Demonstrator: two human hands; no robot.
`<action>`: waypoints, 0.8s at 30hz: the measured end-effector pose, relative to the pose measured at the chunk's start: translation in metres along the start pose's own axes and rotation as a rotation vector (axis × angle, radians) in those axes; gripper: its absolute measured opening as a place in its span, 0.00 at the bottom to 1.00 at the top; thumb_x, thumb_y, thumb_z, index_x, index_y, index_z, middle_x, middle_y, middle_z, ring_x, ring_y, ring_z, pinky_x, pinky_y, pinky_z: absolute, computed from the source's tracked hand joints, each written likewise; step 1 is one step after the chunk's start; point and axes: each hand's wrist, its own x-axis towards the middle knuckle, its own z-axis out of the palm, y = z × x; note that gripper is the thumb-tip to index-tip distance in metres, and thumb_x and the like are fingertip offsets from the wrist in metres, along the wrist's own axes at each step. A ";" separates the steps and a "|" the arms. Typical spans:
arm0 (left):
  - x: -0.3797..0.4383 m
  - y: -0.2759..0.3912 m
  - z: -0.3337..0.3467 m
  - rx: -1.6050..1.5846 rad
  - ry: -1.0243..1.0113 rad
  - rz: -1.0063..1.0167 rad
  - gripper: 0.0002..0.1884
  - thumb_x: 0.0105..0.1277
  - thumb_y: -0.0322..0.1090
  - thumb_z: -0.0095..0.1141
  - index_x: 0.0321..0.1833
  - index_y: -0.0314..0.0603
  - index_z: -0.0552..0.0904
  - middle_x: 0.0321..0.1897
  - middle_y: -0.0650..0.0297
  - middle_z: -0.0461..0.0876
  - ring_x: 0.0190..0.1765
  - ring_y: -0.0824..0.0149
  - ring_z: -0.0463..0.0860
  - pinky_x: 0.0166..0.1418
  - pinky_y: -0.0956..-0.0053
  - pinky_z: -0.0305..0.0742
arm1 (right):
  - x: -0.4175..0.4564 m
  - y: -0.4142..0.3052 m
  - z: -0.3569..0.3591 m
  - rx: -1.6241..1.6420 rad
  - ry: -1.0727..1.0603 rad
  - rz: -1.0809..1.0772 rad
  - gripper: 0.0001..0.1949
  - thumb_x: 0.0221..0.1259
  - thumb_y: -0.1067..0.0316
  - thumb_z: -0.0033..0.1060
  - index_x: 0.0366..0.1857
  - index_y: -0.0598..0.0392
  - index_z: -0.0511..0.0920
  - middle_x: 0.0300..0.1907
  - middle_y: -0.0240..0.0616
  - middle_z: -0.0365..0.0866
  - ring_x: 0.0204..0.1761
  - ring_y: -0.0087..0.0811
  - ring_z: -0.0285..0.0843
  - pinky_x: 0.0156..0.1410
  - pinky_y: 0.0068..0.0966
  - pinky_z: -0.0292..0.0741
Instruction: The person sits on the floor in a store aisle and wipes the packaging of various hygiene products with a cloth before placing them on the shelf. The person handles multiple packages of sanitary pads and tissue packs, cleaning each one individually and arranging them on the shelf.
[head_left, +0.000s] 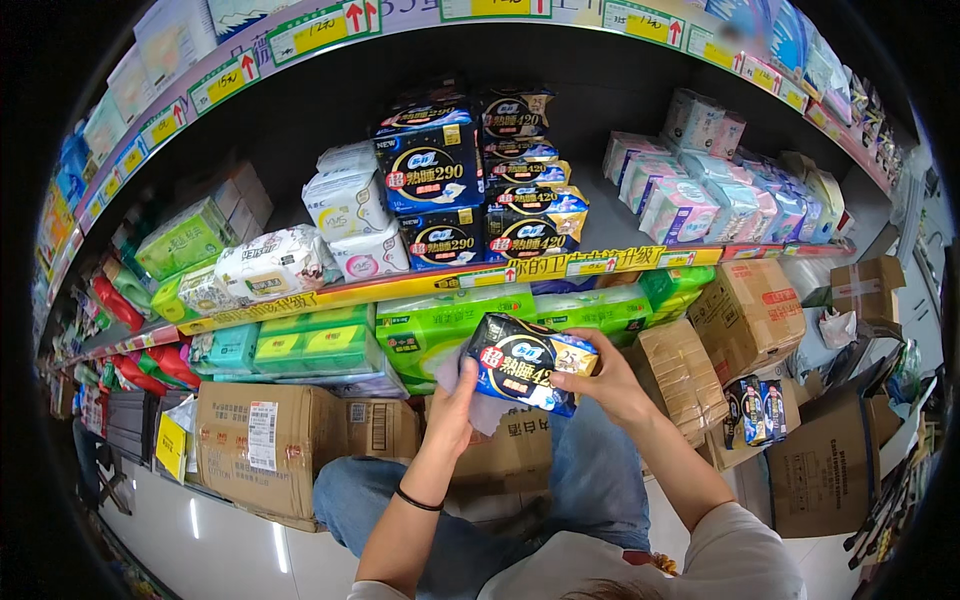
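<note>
Between both hands, in front of the shelf, is a dark blue and gold pack of sanitary pads (517, 364). My left hand (452, 412) grips its left end, with a thin greyish cloth (495, 412) between the palm and the pack that hangs below it. The fingers of my right hand (611, 382) hold the right end, the thumb on the front face. Just behind on the shelf stand a stack of similar dark packs (532, 217) and a stack of dark blue packs (433, 169). The pack's underside is hidden.
White packs (352, 217) and pastel packs (682, 206) flank the stacks. Green tissue packs (450, 322) fill the lower shelf. Cardboard cartons (259, 450) stand on the floor at left; a brown carton (679, 382) is at right, near more dark packs (754, 412) in an open box.
</note>
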 end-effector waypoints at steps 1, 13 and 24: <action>0.002 0.000 -0.001 -0.099 0.000 -0.011 0.33 0.80 0.51 0.55 0.79 0.37 0.65 0.73 0.57 0.73 0.72 0.61 0.74 0.75 0.63 0.71 | -0.001 -0.011 -0.001 -0.019 0.009 -0.065 0.41 0.51 0.73 0.85 0.70 0.57 0.68 0.61 0.40 0.76 0.62 0.30 0.77 0.68 0.28 0.76; 0.019 0.007 -0.023 -0.378 -0.073 -0.063 0.33 0.83 0.55 0.43 0.80 0.38 0.64 0.77 0.53 0.70 0.78 0.53 0.70 0.81 0.54 0.65 | 0.188 -0.199 -0.079 -0.450 0.063 -0.923 0.32 0.55 0.73 0.82 0.62 0.55 0.71 0.60 0.39 0.78 0.62 0.31 0.79 0.69 0.28 0.76; 0.030 0.005 -0.037 -0.381 -0.096 -0.043 0.37 0.78 0.56 0.53 0.80 0.39 0.65 0.78 0.55 0.70 0.78 0.54 0.69 0.82 0.54 0.64 | 0.311 -0.165 -0.063 -0.932 0.252 -0.861 0.55 0.42 0.56 0.89 0.78 0.58 0.62 0.75 0.60 0.65 0.77 0.54 0.63 0.81 0.41 0.63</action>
